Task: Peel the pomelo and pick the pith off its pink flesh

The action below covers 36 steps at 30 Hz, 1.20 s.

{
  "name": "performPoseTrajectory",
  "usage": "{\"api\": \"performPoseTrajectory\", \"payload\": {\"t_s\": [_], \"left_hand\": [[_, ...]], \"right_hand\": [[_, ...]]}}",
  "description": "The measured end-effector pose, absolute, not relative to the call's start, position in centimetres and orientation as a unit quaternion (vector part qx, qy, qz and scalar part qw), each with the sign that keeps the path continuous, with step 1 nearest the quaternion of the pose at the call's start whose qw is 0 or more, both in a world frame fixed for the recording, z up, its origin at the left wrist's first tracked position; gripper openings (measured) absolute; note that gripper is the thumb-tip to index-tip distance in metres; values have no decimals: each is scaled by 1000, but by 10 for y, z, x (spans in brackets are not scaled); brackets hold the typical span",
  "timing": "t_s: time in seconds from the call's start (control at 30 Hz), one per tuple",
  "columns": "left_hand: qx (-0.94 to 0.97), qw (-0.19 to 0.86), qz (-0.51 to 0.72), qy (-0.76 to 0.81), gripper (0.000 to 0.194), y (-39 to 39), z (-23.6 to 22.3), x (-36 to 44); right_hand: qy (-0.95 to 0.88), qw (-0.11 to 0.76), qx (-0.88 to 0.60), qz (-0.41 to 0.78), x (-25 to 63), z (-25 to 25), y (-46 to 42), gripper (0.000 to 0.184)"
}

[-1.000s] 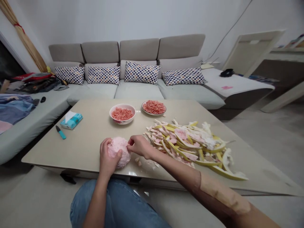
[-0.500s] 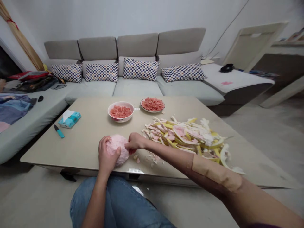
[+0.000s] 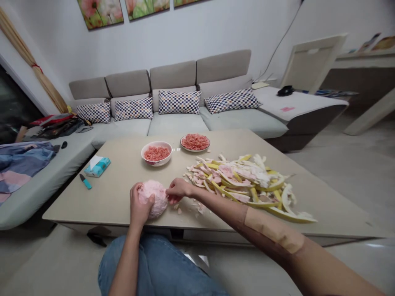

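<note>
A person's left hand cups a round, pinkish peeled fruit near the front edge of a tabletop, fingers curved around its left side and thumb laid across its front. The right hand meets the fruit from the opposite side, thumb and fingers pinched together at its right edge; whether a shred is caught between the fingertips is too small to tell. The fruit sits between the two hands, touching both.

Small pale scraps lie just on the near side of the right hand. To that hand's right, beyond the forearm, spreads a broad heap of peel strips, yellow outside and white to pink within.

Ahead of the hands and well apart from them stands a white bowl of reddish fruit pieces; ahead of the right hand and a little to its right, a dark-rimmed plate carries a mound of the same. Off to the left of the left hand, a teal-handled knife lies near a blue tissue pack. Farthest ahead of both hands, four checkered cushions line a pale sofa.
</note>
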State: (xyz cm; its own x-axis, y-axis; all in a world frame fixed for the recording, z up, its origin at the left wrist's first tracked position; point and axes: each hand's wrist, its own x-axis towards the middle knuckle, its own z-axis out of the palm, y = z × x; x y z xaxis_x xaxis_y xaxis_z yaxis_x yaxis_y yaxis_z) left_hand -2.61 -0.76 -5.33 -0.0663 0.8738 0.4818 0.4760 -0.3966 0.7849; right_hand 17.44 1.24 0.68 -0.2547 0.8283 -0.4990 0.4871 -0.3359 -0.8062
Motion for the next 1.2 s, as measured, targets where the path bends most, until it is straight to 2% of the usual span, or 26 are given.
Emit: {"api": "performPoseTrajectory", "payload": {"t_s": [0.1, 0.23, 0.37, 0.53, 0.77, 1.0, 1.2], "left_hand": [[653, 190, 524, 513, 53, -9, -55, -28], [655, 180, 525, 512, 51, -10, -54, -27], [658, 167, 528, 510, 52, -9, -54, -24], [656, 172, 532, 507, 52, -8, -55, -24], [651, 195, 532, 505, 52, -9, -53, -26], [626, 216, 546, 513, 52, -9, -59, -34], [625, 241, 560, 488, 56, -8, -66, -43]], "right_hand": [[-535, 114, -578, 606, 176, 13, 16, 15], [-518, 47, -614, 595, 160, 12, 27, 11], [-516, 44, -621, 588, 149, 4, 33, 18], [-512, 92, -620, 587, 156, -1, 24, 26], [-504, 171, -622, 574, 165, -19, 5, 28], [-532, 235, -647, 493, 179, -39, -13, 33], [-542, 280, -596, 522, 199, -29, -31, 22]]}}
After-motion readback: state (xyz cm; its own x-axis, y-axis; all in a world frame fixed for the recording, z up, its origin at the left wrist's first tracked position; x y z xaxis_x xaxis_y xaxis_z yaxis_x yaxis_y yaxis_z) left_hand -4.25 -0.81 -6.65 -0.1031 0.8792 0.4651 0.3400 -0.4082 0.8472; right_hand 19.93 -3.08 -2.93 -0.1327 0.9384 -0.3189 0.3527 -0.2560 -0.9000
